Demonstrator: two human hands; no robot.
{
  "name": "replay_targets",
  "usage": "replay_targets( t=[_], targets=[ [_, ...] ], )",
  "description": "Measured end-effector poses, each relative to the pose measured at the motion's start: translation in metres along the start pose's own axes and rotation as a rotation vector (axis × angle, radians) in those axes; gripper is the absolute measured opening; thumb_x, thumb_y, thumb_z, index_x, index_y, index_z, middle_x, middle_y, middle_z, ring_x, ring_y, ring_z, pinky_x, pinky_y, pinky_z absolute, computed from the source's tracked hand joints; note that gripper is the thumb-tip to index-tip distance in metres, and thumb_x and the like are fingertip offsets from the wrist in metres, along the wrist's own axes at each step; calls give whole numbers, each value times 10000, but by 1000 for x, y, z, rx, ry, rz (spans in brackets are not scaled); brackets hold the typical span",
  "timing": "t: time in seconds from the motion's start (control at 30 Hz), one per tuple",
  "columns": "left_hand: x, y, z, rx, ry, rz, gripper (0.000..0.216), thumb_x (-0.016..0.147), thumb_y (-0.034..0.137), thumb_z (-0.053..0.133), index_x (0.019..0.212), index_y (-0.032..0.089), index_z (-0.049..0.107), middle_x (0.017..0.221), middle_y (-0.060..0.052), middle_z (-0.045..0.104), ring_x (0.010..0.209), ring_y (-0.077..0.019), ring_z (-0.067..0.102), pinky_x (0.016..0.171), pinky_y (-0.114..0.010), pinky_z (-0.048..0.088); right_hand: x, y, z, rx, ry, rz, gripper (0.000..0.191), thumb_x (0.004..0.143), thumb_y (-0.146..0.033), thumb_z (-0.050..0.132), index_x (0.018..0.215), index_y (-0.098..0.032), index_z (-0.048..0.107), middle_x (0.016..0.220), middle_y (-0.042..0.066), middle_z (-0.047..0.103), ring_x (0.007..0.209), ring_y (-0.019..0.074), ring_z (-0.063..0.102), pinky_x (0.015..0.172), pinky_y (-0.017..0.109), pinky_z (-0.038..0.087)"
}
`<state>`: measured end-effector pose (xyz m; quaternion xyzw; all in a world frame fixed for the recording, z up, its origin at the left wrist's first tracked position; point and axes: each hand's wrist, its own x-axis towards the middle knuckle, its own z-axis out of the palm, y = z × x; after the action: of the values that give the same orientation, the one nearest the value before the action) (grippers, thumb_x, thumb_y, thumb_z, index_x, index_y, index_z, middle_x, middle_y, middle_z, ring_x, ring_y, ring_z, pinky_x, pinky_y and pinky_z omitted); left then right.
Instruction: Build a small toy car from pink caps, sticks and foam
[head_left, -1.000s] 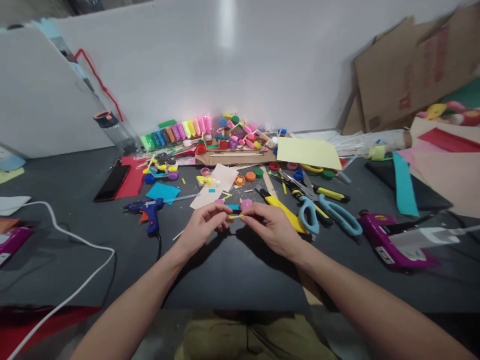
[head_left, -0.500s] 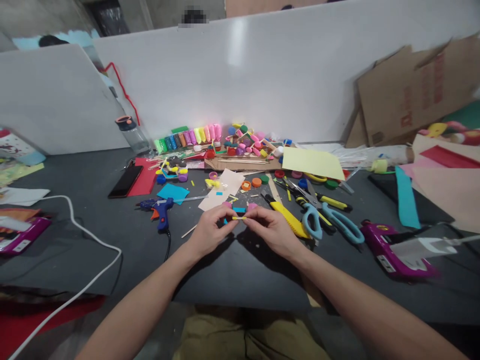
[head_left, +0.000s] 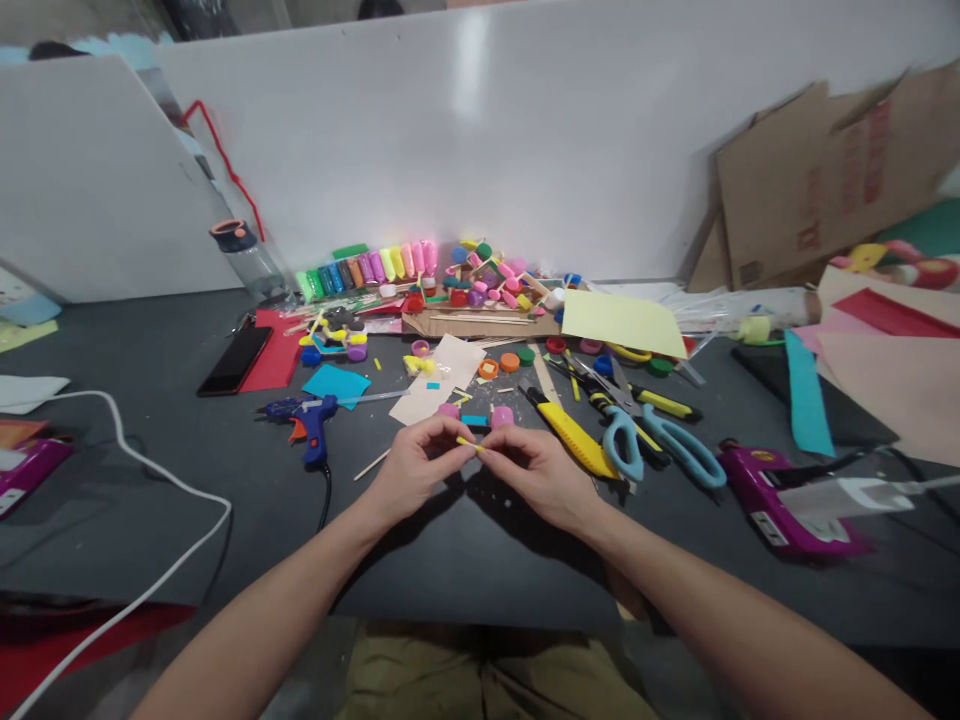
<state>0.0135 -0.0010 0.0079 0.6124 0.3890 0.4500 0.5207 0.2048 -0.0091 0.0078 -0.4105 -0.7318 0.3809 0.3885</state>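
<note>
My left hand (head_left: 415, 465) and my right hand (head_left: 537, 473) meet over the dark table (head_left: 465, 540), fingertips pinched on the two ends of a small yellow strip (head_left: 469, 443). Just beyond the fingers lie two pink caps (head_left: 502, 416) and a small blue piece (head_left: 474, 421). A yellow utility knife (head_left: 571, 434) lies right of my right hand. A blue glue gun (head_left: 309, 422) rests to the left of my left hand.
Blue-handled scissors (head_left: 660, 446), a purple glue gun (head_left: 780, 492), a phone (head_left: 235, 360), a white cable (head_left: 150, 480), coloured clay sticks (head_left: 367, 268), bottle caps and paper sheets (head_left: 622, 322) crowd the table. Cardboard (head_left: 817, 180) leans at the right. A white board (head_left: 480, 130) stands behind.
Both hands have stayed together on the yellow strip, the fingertips closing in so less of it shows. The camera view has shifted slightly.
</note>
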Motion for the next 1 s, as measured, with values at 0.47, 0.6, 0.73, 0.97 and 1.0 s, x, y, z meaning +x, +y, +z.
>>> replay_targets(
  t=[0.47,0.6,0.73,0.97,1.0],
  targets=[
    [6,9,-19,-117,202,-111,260,768,378,799,822,158,672,715,-9,690,610,-119,613,583,-231,522,-13,-5,-2,-119,-271,-61,201,976,-222,563,821,-176,683,754,36,689,676,155,582,659,265,414],
    [10,7,-24,-163,320,-104,306,774,441,790,834,175,652,812,-15,694,708,-127,634,606,-223,530,-19,-14,-6,-32,-479,-133,223,975,-239,587,788,-189,696,749,30,691,668,145,595,643,256,427],
    [12,5,-28,-187,394,-97,323,782,456,787,859,185,630,911,-33,718,800,-141,662,645,-231,547,-18,-20,-14,148,-475,-127,320,985,-381,616,737,-189,676,685,6,666,627,120,609,602,222,464],
    [12,0,-30,-151,345,-115,314,792,439,788,831,166,639,717,7,664,619,-98,583,588,-214,490,-8,-13,-31,254,99,-47,264,967,-290,640,725,-184,630,677,-7,588,545,101,492,499,233,395],
    [13,-1,-30,-141,344,-114,314,793,439,786,833,164,639,702,12,657,601,-94,567,578,-212,477,-6,-14,-35,263,160,-66,281,965,-253,637,692,-186,622,638,-18,563,535,100,480,502,235,389]
  ],
)
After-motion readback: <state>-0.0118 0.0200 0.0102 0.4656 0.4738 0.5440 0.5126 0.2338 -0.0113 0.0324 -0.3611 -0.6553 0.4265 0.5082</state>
